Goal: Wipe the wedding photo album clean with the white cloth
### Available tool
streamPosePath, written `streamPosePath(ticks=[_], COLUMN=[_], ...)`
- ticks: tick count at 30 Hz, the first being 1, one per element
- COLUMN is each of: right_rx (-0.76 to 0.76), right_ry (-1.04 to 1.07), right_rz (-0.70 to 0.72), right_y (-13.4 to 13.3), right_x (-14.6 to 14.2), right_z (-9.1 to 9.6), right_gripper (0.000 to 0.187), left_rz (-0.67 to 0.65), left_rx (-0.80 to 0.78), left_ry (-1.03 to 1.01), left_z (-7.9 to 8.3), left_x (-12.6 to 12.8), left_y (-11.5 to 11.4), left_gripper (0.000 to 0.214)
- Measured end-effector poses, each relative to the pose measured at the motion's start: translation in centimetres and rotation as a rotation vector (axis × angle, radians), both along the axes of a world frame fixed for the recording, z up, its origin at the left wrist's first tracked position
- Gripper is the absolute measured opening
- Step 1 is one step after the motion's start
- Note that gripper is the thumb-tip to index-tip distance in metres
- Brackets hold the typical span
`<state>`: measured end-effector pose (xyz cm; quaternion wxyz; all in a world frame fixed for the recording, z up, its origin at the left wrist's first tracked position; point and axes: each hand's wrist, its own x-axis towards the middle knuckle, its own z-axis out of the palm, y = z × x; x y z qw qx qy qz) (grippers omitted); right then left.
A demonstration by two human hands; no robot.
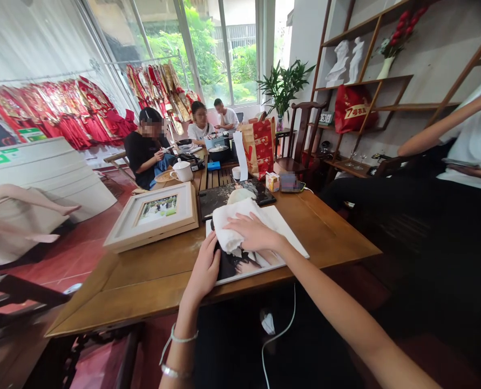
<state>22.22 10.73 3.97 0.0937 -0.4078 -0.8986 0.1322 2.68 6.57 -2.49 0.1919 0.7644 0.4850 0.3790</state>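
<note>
A photo panel [224, 267] with white edges lies at the front of the wooden table, its picture partly covered. My right hand [250, 229] presses a folded white cloth [234, 216] down on the panel's upper part, fingers spread over the cloth. At the panel's left edge rests my left hand [208, 262], its fingers stretched out along the side and touching it. Just behind lies a dark photo panel [214, 200] with a pale figure on it, partly hidden by the cloth. To the left, a light wooden picture frame [191, 208] holding a small photo lies on another frame.
On the wooden table [333, 237] stand a white lidded pot [182, 170], a red and tan paper bag [258, 146], a small box [272, 182] and a phone [291, 182] with a cable. Several people sit beyond; another person [462, 146] is close on the right.
</note>
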Motion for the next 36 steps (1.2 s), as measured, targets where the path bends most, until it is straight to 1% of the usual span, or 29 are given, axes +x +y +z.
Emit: streamPosePath(ticks=[3, 6, 8, 11, 14, 16, 20, 24, 26, 28, 30, 32, 34, 36], right_rx=[-0.046, -0.050, -0.043, -0.025, 0.017, 0.046, 0.090, 0.108, 0.101, 0.091, 0.077, 0.067, 0.064, 0.068], right_ry=[-0.002, -0.003, 0.004, 0.015, 0.026, 0.026, 0.014, 0.016, 0.028, 0.036, 0.043, 0.049, 0.048, 0.035], right_rz=[0.052, 0.063, 0.060, 0.044, 0.019, -0.009, -0.081, -0.084, -0.073, -0.066, -0.060, -0.066, -0.099, -0.147], right_y=[2.9, 4.5, 4.8, 4.0, 2.1, 0.2, -4.8, -9.8, -11.4, -12.2, -12.1, -11.2, -9.4, -7.0], right_x=[-0.2, -1.0, -1.6, -1.7, -0.9, -0.1, 0.7, 0.5, 0.4, 0.4, 0.6, 0.8, 1.0, 1.2], right_z=[0.7, 0.9, 0.9, 0.6, -0.1, -0.6, -1.2, -1.3, -1.3, -1.3, -1.3, -1.3, -1.3, -1.3], right_gripper=[0.067, 0.068, 0.067, 0.067, 0.070, 0.070, 0.069, 0.068, 0.068, 0.068, 0.068, 0.068, 0.068, 0.069], left_rz=[-0.001, 0.007, 0.017, 0.012, -0.002, -0.007, -0.015, -0.030, -0.042, -0.041, -0.034, -0.032, -0.028, -0.022], left_rx=[0.013, 0.003, -0.001, 0.010, 0.021, 0.011, -0.007, -0.022, -0.034, -0.041, -0.038, -0.031, -0.024, -0.021], left_ry=[-0.001, 0.007, 0.013, 0.007, 0.002, 0.006, 0.005, -0.019, -0.024, -0.023, -0.020, -0.015, -0.008, -0.001], left_z=[-0.2, -0.2, -0.1, -0.2, -0.2, -0.2, -0.1, 0.2, 0.4, 0.6, 0.6, 0.5, 0.4, 0.2], left_x=[-0.1, -0.1, -0.1, 0.0, 0.0, 0.0, 0.1, 0.2, 0.3, 0.3, 0.3, 0.3, 0.2, 0.1], left_y=[0.0, 0.0, 0.0, 0.0, 0.0, 0.1, 0.0, -0.1, -0.2, -0.2, -0.2, -0.2, -0.1, -0.1], left_gripper=[0.042, 0.042, 0.042, 0.043, 0.043, 0.044, 0.045, 0.044, 0.043, 0.043, 0.042, 0.043, 0.044, 0.046])
